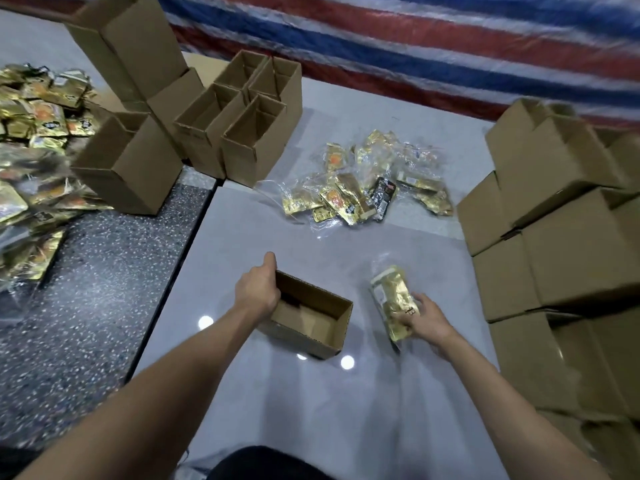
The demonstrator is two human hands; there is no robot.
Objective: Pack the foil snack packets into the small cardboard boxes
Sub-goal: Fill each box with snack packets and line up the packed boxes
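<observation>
Left hand (258, 289) grips rim of open box (311, 322) | right hand (427, 320) curled around foil packets (391, 292), just right of box

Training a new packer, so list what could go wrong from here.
The left hand grips the open box by one end only; it may tip or slide when loaded.
The right hand holds the foil bundle by its near end; it could sag and snag the rim.
The stacked boxes beside the right arm look uneven; a bump might topple them.
</observation>
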